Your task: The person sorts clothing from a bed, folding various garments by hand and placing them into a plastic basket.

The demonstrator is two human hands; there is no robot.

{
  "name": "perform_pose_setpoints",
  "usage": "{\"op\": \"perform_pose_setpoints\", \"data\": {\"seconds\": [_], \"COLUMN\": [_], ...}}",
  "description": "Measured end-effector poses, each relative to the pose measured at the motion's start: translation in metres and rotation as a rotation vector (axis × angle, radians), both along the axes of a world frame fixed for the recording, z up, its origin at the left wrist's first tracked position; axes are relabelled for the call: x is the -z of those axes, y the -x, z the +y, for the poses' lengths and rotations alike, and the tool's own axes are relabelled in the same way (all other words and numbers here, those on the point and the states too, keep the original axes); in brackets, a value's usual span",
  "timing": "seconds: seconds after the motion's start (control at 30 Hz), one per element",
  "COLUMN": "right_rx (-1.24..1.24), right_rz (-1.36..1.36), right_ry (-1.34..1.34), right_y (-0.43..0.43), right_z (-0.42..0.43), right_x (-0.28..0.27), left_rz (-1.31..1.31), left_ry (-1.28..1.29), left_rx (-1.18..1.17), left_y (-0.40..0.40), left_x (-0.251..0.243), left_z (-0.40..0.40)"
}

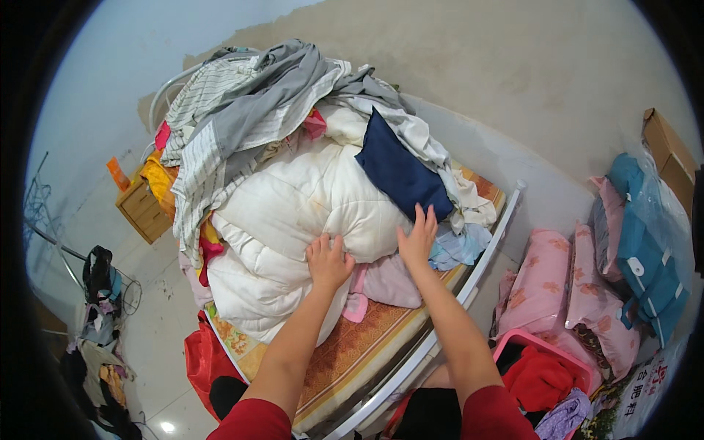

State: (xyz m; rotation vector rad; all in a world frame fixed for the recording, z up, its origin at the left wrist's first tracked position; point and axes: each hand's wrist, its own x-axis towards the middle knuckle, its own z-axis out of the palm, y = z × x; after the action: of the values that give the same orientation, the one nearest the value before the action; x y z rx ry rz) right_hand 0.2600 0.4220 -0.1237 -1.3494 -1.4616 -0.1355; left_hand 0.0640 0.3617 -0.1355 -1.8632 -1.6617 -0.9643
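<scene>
A bulky white quilt (308,192) lies heaped on a bed whose mattress (379,330) has an orange-brown patterned cover. My left hand (328,262) rests palm down on the quilt's near side with its fingers spread. Over at the quilt's right edge, my right hand (419,237) touches the lower end of a folded navy cloth (404,162); whether its fingers grip the cloth I cannot tell. Beneath the quilt, between my arms, a pale pink cloth (388,280) sticks out. Light blue fabric (461,246) lies beside my right hand.
Grey and striped bedding (247,110) is piled over the bed's far end. A white metal rail (473,275) edges the near side. Right of it stand pink floral bundles (536,280) and a pink basket (591,366) of clothes. A red bag (206,352) and a wooden cabinet (144,212) are left.
</scene>
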Motion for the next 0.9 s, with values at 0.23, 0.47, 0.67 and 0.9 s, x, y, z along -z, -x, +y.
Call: {"op": "perform_pose_setpoints", "data": {"seconds": [0.23, 0.47, 0.67, 0.9], "right_rx": [-0.037, -0.458, -0.122, 0.02], "right_rz": [-0.044, -0.014, 0.025, 0.091], "right_ry": [0.179, 0.376, 0.003, 0.318], "right_y": [-0.008, 0.001, 0.011, 0.008], "right_z": [0.072, -0.033, -0.002, 0.054], "right_x": [0.047, 0.099, 0.016, 0.032], "left_rz": [0.012, -0.043, -0.094, -0.283], "left_ry": [0.077, 0.112, 0.193, 0.457], "left_rx": [0.012, 0.043, 0.125, 0.141], "left_y": [-0.007, -0.006, -0.007, -0.033], "left_x": [0.014, 0.0, 0.001, 0.064], "left_z": [0.015, 0.002, -0.046, -0.106]}}
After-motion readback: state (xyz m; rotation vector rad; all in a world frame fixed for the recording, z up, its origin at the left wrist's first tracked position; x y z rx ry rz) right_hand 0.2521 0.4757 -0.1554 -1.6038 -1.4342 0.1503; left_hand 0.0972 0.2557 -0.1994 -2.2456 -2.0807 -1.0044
